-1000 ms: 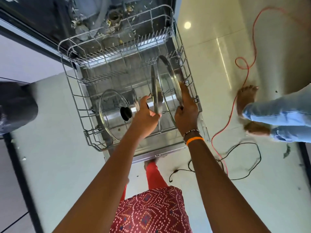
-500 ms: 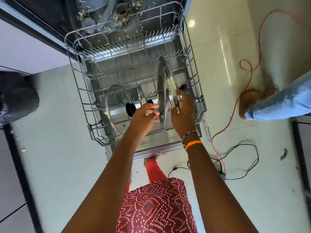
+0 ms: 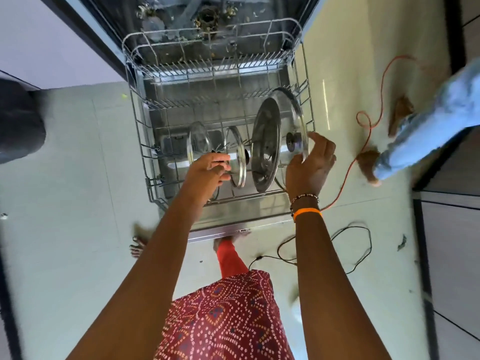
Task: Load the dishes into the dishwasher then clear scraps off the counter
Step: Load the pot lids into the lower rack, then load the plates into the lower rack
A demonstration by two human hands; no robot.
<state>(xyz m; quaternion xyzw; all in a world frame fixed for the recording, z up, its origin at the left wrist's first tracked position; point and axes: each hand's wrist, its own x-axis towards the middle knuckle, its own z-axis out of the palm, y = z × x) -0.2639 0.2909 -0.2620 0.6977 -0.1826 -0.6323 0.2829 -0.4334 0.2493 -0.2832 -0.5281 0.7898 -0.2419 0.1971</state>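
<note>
Four pot lids stand on edge in the dishwasher's lower rack (image 3: 140, 141). Our left hand (image 3: 210, 171) curls round the knob area of the left glass lid (image 3: 198, 142) — the grip itself is hidden. Next come the small glass lid (image 3: 237, 154) and the steel lid (image 3: 266, 144). Our right hand (image 3: 310, 166), fingers spread, touches the large glass lid (image 3: 296, 120) — rigid, breakable, likely slick; we judge rim or knob safest.
</note>
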